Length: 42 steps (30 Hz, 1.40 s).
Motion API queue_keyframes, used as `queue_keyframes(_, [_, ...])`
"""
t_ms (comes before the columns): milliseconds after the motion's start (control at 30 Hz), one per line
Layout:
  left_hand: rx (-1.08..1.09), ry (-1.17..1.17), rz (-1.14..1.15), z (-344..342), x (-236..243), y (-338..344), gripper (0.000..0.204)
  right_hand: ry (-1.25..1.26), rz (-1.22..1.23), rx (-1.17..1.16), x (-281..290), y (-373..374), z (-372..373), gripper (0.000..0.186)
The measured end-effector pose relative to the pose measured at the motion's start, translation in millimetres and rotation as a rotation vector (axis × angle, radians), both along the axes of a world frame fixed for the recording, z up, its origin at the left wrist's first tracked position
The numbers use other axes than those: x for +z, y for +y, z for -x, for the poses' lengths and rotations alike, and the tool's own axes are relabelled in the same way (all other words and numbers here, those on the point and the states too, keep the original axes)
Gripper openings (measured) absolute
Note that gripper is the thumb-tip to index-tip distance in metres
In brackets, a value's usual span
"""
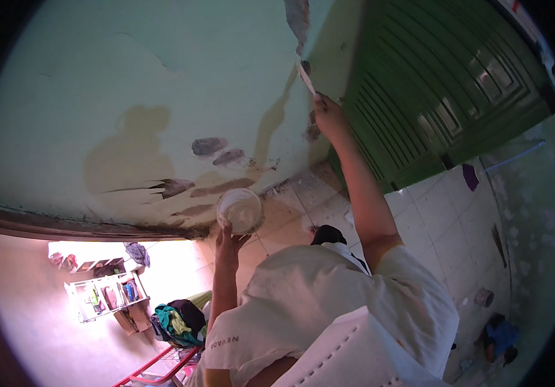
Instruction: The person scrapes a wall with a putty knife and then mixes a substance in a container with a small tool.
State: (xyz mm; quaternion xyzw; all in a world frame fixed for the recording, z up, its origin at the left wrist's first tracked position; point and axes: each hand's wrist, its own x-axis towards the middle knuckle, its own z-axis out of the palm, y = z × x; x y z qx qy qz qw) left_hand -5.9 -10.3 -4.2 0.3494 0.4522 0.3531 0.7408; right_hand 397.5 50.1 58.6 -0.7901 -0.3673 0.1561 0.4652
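My left hand holds a round white tub from below, with pale paste inside. In my raised right hand is a putty knife, gripped by its handle. Its pale, flat blade is at the wall's corner, just below a long grey patch of broken plaster. Whether the blade touches the wall I cannot tell. Lower on the pale green wall several grey-brown bare patches show near the tub.
A green slatted door stands at the right, over a tiled floor. At the lower left, beyond a doorway, are a white shelf, a heap of clothes and a red metal frame. A small container sits on the floor.
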Motion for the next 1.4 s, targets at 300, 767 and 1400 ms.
queue_keyframes(300, [-0.013,0.042,0.003,-1.2,8.1,-6.2,0.067,0.084,-0.098,-0.012,-8.8,3.1,10.2,0.041])
queue_keyframes(767, [0.021,0.037,0.003,3.0,8.7,-11.7,0.066,-0.183,-0.054,-0.079,11.1,-11.8,-3.1,0.037])
queue_keyframes(1400, [-0.028,0.028,-0.001,-7.1,6.1,-7.5,0.067,-0.231,0.058,-0.038,6.0,-10.4,-53.2,0.039])
